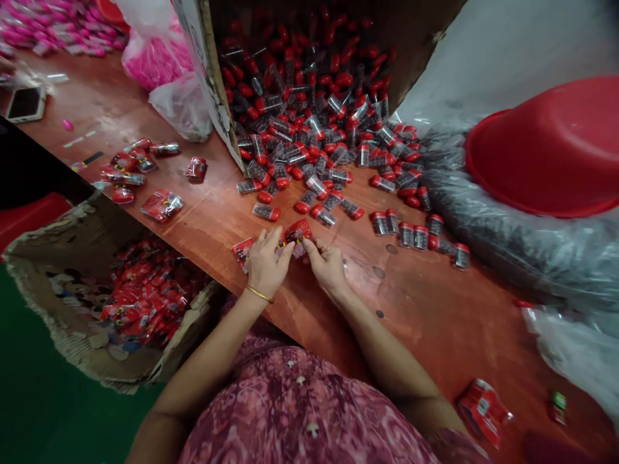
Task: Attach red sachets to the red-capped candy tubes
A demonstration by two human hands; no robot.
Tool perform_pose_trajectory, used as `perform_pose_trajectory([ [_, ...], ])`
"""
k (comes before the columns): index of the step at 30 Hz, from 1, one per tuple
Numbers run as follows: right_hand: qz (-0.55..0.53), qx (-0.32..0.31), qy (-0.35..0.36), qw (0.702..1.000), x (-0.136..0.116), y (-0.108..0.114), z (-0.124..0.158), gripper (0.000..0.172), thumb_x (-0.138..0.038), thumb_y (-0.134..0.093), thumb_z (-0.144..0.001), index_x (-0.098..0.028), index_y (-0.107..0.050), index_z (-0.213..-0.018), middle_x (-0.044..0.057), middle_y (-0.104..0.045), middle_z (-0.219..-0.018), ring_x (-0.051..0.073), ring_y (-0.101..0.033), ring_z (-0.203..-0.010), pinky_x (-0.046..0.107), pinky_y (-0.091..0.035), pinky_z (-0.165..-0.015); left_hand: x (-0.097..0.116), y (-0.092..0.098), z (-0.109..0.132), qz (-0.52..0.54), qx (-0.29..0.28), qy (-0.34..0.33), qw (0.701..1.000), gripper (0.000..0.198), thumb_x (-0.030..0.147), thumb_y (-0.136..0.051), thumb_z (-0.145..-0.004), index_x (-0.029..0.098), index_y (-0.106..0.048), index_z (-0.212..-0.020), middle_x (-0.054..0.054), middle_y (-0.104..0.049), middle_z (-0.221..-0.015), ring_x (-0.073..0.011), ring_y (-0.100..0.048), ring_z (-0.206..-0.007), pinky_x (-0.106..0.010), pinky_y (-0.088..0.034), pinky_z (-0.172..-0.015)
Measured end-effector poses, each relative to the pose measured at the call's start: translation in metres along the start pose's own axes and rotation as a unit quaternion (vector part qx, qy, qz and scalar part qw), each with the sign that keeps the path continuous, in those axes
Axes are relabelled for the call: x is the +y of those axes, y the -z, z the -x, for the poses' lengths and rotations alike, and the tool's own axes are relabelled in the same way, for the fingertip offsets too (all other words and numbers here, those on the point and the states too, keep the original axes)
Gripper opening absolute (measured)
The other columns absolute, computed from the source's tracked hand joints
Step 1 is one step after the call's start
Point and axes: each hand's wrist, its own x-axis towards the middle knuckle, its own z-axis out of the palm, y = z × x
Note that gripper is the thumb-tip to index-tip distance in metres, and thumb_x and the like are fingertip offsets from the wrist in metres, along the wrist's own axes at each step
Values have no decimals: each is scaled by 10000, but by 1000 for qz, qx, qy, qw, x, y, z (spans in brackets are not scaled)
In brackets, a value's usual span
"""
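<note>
My left hand and my right hand are close together at the near edge of a reddish wooden table. Both pinch a small red printed packet held between them. Another red packet lies just left of my left hand. Beyond my fingers, several small clear tubes with red caps lie scattered on the table, spilling out of a tipped cardboard box.
A torn cardboard box holding several red packets sits low at my left. More red packets lie at the table's left. A red plastic basin rests on clear plastic bags at the right. Pink bags and a phone lie far left.
</note>
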Motion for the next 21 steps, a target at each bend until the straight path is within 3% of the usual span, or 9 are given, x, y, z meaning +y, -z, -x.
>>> perform_pose_trajectory([
  [3,38,-12,-17,999,2,5,-3,415,-538,-452,-796,-185,-547,-599,-19,-510,-471,115,-459,-432,235,-350,-453,-1,-4,-9,92,-23,68,993,526,393,-574,-773,176,-525,-1249,-94,-716,-917,-230,-645,-880,-310,-455,-816],
  [6,111,0,5,994,0,14,-7,415,-519,-402,-824,-182,-610,-700,4,-575,-553,136,-509,-500,242,-366,-497,0,-6,-18,52,-68,80,993,441,295,-561,-781,183,-560,-1207,-38,-707,-706,-199,-643,-729,-285,-456,-741],
  [8,157,38,38,986,-2,22,-13,385,-498,-417,-820,-186,-614,-709,8,-586,-593,142,-518,-543,242,-358,-519,1,-6,-23,-47,-90,62,993,386,268,-508,-806,188,-585,-1176,-70,-716,-806,-231,-643,-806,-331,-452,-774],
  [10,150,66,55,985,-5,29,-18,387,-505,-434,-807,-186,-576,-640,-8,-535,-543,128,-478,-512,236,-334,-502,4,-6,-26,-148,-92,21,984,403,270,-487,-814,173,-568,-1197,-136,-670,-1066,-287,-595,-1007,-404,-422,-868],
  [13,75,64,47,994,-8,35,-20,429,-541,-456,-785,-193,-465,-534,-41,-417,-459,93,-381,-441,224,-296,-458,8,-5,-27,-210,-52,-38,976,466,235,-511,-789,127,-520,-1242,-189,-398,-1403,-343,-327,-1305,-502,-261,-1029],
  [15,45,65,41,996,-11,35,-16,450,-550,-469,-781,-198,-413,-507,-50,-379,-449,79,-346,-432,218,-278,-445,12,-2,-24,-153,-41,-53,986,392,243,-493,-803,132,-575,-1171,-171,-393,-1412,-334,-290,-1325,-510,-218,-1049],
  [18,28,86,36,995,-15,30,-6,470,-551,-462,-793,-196,-388,-493,-56,-348,-447,70,-314,-432,215,-259,-439,18,1,-13,73,-98,-17,992,343,376,-424,-857,155,-686,-870,-99,-670,-1032,-266,-573,-1016,-387,-406,-890],
  [21,14,82,51,995,-18,19,7,425,-513,-485,-795,-185,-443,-528,-49,-394,-488,74,-349,-468,212,-300,-471,22,-3,2,299,-125,88,942,367,491,-571,-751,147,-661,-661,-9,-624,-639,-141,-555,-634,-251,-422,-625],
])
